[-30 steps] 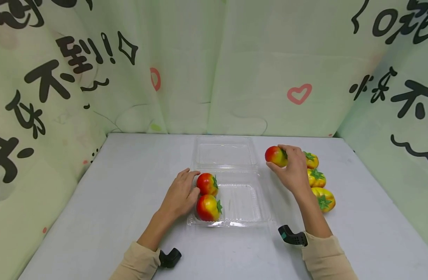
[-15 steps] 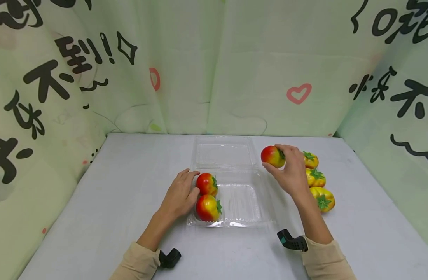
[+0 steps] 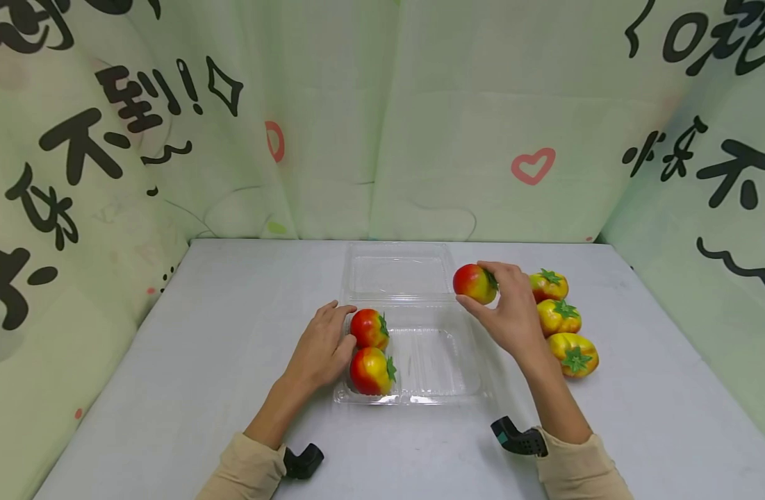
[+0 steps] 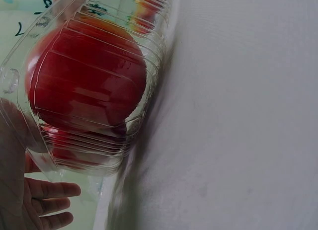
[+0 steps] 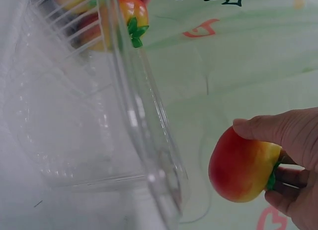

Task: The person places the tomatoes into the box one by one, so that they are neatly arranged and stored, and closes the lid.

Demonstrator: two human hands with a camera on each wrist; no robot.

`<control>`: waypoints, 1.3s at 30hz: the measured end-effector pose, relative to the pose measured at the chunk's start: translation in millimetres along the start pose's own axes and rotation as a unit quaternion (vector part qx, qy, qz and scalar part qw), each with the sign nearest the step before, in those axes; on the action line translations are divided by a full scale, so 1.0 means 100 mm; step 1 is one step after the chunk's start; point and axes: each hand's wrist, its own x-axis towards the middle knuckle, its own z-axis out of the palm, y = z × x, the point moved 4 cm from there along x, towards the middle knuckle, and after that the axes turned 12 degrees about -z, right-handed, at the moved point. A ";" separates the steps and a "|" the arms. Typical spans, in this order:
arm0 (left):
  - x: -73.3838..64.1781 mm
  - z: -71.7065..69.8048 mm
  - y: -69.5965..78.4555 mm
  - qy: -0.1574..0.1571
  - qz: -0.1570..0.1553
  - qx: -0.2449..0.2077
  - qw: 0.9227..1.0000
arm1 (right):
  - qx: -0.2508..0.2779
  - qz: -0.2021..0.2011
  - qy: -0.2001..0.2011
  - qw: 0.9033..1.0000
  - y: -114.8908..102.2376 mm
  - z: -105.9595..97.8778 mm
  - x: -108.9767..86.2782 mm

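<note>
My right hand [image 3: 507, 305] grips a red-and-yellow fruit with a green leafy calyx [image 3: 474, 283] between thumb and fingers. It is held above the table, beside the far right part of a clear plastic clamshell box [image 3: 432, 361]. In the right wrist view the fruit [image 5: 243, 163] is tilted, calyx toward the palm. My left hand [image 3: 322, 347] rests at the box's left rim, and in the left wrist view several of its fingers [image 4: 52, 190] extend loosely past the wall. Two similar fruits, a far one [image 3: 369, 329] and a near one [image 3: 372, 371], sit in the left side of the box.
The box's lid [image 3: 401, 271] lies opened toward the back of the white table [image 3: 232, 312]. To the right of my right hand stand three more fruits in a row: far [image 3: 549, 285], middle [image 3: 558, 317] and near [image 3: 572, 354]. A green printed curtain [image 3: 445, 125] surrounds the table.
My right hand has moved left with its fruit, from beside the row of fruits toward the box, uncovering more of that row. The left hand and the boxed fruits look unchanged.
</note>
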 end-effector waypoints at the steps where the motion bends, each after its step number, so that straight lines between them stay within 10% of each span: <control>1: 0.00 0.00 0.00 0.000 0.000 0.000 1.000 | 0.000 -0.001 0.000 1.000 -0.01 0.00 0.00; 39: -0.01 0.00 0.00 0.000 0.001 0.004 1.000 | 0.046 -0.040 -0.020 0.998 -0.37 0.17 -0.09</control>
